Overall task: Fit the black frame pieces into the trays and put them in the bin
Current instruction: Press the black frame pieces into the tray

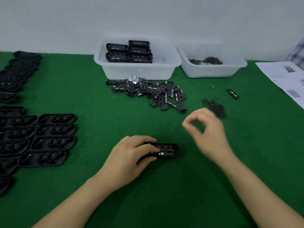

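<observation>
**Desk:** What do you have nearest the front edge of the table (98, 99)?

**Operator:** My left hand (127, 155) grips one tray (162, 150) by its left end, flat on the green cloth, centre front. Metal contacts show inside it, so I judge a frame piece already sits in this one. My right hand (206, 130) hovers just beyond and to the right, blurred, thumb and forefinger curled toward a pinch. I cannot tell whether anything small is between them.

**Desk:** Which step, then?

**Operator:** Fitting, I'd say, near its end for this tray. Empty trays (54, 139) lie in rows along the left edge.

**Desk:** And farther back?

**Operator:** The pile of frame pieces (148, 91) lies mid-table, with loose screws (214, 106) to its right. Behind, against the far edge, the bin (138, 70) holds stacked finished trays; a second tub (212, 69) stands beside it.

**Desk:** Next move?

**Operator:** Probably seating the piece fully, then lifting the tray over the pile into the bin.
</observation>
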A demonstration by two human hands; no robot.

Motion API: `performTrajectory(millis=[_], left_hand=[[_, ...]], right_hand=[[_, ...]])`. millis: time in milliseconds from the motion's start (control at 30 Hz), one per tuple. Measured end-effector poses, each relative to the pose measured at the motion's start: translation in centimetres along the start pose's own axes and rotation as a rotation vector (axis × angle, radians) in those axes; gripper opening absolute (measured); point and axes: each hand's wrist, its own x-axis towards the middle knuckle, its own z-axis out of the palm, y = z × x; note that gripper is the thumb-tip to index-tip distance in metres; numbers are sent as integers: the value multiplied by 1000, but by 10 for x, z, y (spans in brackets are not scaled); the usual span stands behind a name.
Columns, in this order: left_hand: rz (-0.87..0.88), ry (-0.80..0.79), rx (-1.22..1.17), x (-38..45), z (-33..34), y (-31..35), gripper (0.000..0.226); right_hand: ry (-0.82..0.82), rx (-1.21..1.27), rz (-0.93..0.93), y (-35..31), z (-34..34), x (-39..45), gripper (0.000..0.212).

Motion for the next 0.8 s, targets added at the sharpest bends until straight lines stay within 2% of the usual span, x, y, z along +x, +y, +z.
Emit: performTrajectory(millis=[67, 133, 500, 800], left_hand=[[11, 1, 3, 0, 0, 0, 19], [17, -3, 11, 0, -1, 0, 16], [44, 7, 48, 0, -2, 1, 15], [73, 19, 63, -1, 2, 0, 15]], right_hand=[[-143, 38, -26, -19, 16, -24, 21], [-199, 16, -17, -21, 28, -36, 17], [-185, -99, -18, -10, 31, -42, 12], [-270, 8, 100, -12, 25, -39, 27]])
